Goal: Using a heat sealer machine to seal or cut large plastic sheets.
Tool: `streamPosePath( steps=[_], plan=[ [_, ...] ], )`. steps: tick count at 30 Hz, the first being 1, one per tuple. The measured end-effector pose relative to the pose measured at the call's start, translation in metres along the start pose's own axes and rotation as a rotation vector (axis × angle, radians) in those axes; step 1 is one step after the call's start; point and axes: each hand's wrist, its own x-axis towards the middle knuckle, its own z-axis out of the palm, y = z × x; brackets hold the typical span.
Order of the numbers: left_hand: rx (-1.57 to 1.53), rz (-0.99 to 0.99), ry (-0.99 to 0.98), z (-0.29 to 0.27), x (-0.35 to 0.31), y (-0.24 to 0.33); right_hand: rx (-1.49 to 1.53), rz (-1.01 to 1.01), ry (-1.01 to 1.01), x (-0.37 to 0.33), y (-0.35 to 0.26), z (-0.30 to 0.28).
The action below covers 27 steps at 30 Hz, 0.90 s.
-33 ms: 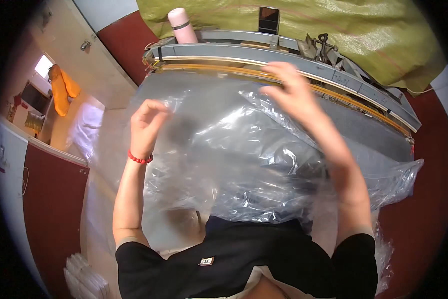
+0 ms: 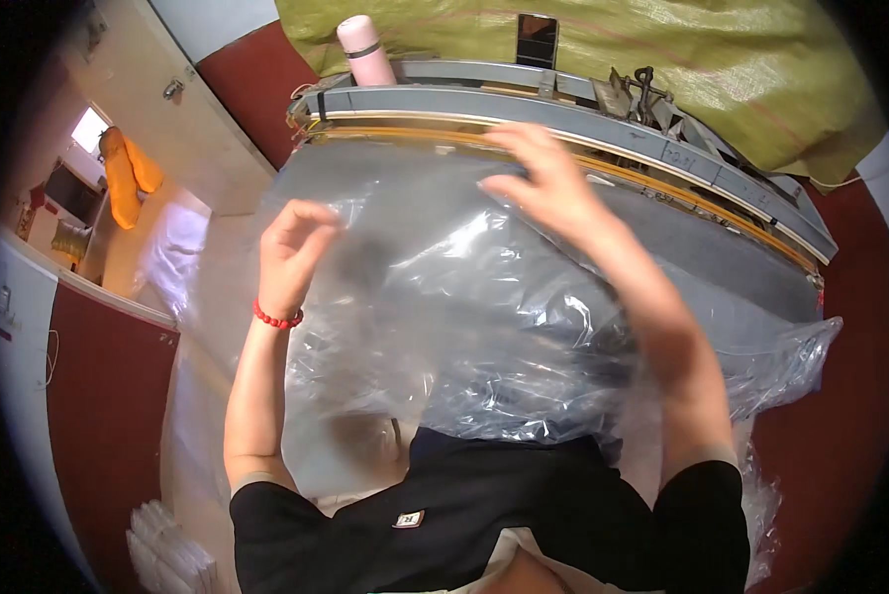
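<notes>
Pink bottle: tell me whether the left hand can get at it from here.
Probably yes, with a stretch: the left hand must clear the grey metal rail, but the top of the pink bottle stands uncovered.

At ten o'clock a pale door (image 2: 202,139) with a metal handle (image 2: 172,90) stands open beside a room holding a small bright window (image 2: 89,130). A wall (image 2: 108,396), white above dark red, curves through nine o'clock; yellow-green sheeting (image 2: 751,89) hangs at two, and pale floor (image 2: 202,465) shows toward eight.

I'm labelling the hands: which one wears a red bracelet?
The left hand: a red beaded bracelet circles its wrist; the right hand has none.
</notes>
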Motion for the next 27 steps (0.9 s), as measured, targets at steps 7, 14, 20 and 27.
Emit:
streamPosePath(
  steps=[7, 14, 20, 27],
  plan=[
    [0.555, -0.25, -0.382, -0.056, -0.023, -0.016, 0.46, 0.371, -0.216, -0.03, 0.042, 0.033],
    [1.123, -0.23, -0.718, -0.109, -0.084, -0.115, -0.204, 0.981, 0.226, -0.225, 0.105, -0.193],
    [1.515, -0.366, -0.449, -0.185, -0.027, -0.137, -0.752, 1.042, 0.756, -0.42, 0.096, -0.431],
    [1.021, 0.208, 0.697, -0.146, 0.11, -0.094, -1.091, 1.387, 0.645, -0.431, 0.092, -0.45]
  ],
)
